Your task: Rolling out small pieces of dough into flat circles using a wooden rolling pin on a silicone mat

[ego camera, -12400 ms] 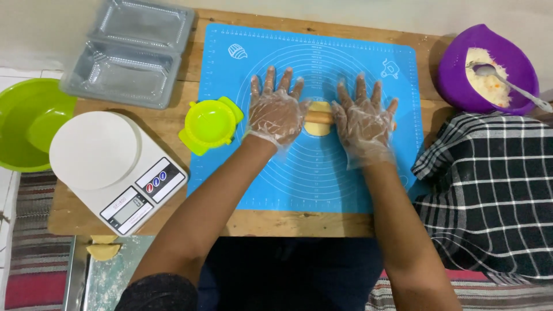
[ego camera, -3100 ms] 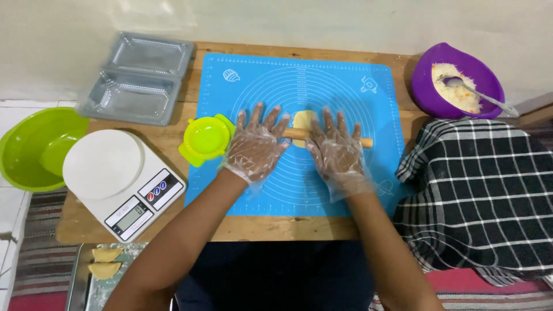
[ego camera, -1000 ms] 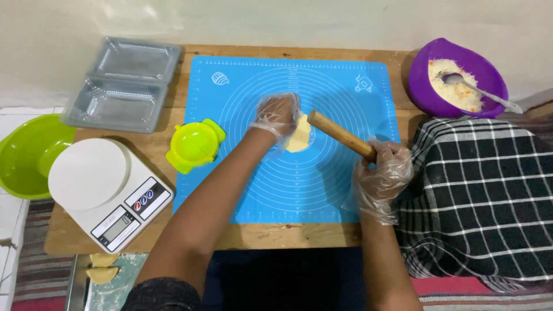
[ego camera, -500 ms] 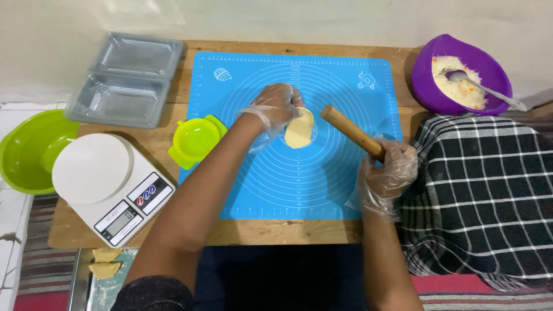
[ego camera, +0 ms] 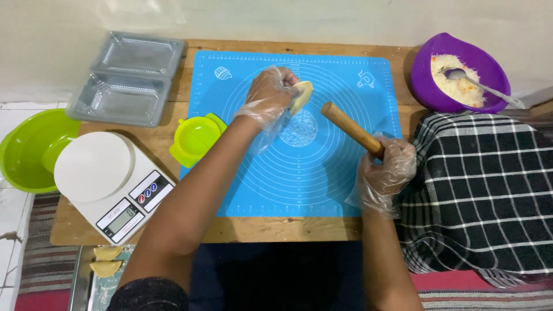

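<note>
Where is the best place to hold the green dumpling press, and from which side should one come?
Grip the dumpling press at its left outer rim, from above. It lies open and flat between scale and mat; its hinge faces the mat.

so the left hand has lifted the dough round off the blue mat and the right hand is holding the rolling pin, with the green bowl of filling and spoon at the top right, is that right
Nearly. In the head view, the left hand holds the dough round above the blue mat, and the right hand holds the rolling pin. But the bowl of filling with the spoon is purple; the green bowl sits far left.
</note>
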